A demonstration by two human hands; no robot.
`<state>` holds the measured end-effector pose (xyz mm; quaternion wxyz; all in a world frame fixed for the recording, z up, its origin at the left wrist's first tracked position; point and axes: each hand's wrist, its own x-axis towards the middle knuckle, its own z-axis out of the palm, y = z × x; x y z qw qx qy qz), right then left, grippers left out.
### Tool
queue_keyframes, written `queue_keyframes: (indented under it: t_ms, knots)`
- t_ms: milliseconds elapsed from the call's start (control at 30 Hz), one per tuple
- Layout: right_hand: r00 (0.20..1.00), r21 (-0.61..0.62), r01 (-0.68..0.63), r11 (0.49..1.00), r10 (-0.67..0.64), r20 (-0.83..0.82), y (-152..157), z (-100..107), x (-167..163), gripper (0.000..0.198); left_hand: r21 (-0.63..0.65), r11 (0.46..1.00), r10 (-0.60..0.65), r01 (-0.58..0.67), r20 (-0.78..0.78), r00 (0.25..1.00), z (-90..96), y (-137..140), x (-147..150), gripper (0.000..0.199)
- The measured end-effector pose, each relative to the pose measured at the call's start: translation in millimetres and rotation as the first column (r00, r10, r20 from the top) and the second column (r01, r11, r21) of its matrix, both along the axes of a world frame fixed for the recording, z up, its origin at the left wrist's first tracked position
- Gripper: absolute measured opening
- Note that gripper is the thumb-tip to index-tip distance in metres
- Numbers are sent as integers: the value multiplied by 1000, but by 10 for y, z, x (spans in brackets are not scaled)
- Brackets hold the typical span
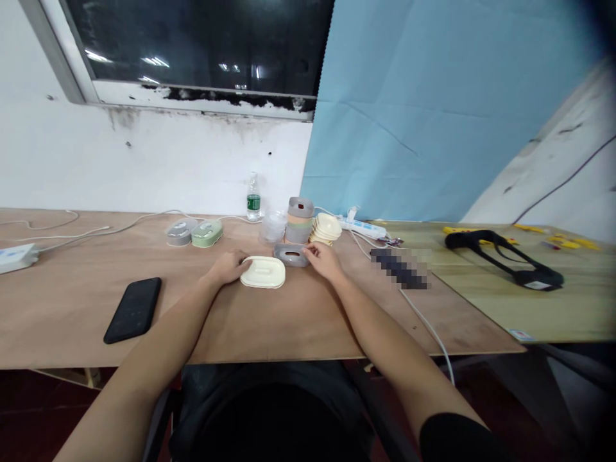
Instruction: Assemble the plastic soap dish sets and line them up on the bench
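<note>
Head view: the left hand [231, 266] pinches the cream lid [262, 273] by its ten o'clock edge, maybe to keep it steady; at the lid's two o'clock, the right hand [323, 258] pinches the three o'clock end of the gray tray [291, 262]. Farther off, at one o'clock from the lid, a tall stack [299, 221] probably saves room on the bench [289, 327].

Counter [289, 321], front left: phone [133, 310] | centre: lid [262, 273], left hand [229, 266] at its left edge | behind and right of lid: tray [283, 255], right hand [323, 260] at its right edge | behind tray: container stack [299, 226], pile of lids [328, 227] to its right | left of stack: bottle [253, 199] by the wall [192, 160], then two lidded boxes [206, 233] | right of pile: power strip [368, 229]
</note>
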<state>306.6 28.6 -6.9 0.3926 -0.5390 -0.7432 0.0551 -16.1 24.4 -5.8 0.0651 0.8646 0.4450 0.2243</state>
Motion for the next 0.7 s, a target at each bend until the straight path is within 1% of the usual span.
queue_keyframes:
  t_ms: [100, 200, 267, 333, 400, 533, 700]
  knots:
    - [1000, 7, -10, 1000, 10, 11, 67, -37, 80, 29, -16, 999, -45, 45, -1, 999, -3, 0, 8, 36]
    - [998, -61, -26, 998, 30, 54, 89, -79, 124, 40, -11, 997, -77, 77, 10, 997, -5, -6, 22, 33]
    - [995, -120, -49, 992, 59, 80, 90, -108, 139, 49, -10, 998, -56, 57, 24, 998, -17, -1, 25, 32]
    - [991, -148, -87, 985, 101, 88, 93, -135, 147, 53, -15, 999, -30, 30, 27, 999, -39, 13, 22, 34]
    - [989, -143, -111, 983, 124, 82, 103, -159, 149, 50, -20, 1000, -14, 14, 6, 1000, -65, 27, 19, 38]
    - [990, -135, -110, 985, 120, 69, 134, -191, 151, 39, -9, 1000, 23, -24, -44, 999, -107, 30, 44, 52]
    - [993, -167, -63, 984, 79, 88, 151, -206, 156, 42, -8, 1000, 25, -25, -24, 999, -124, 5, 111, 50]
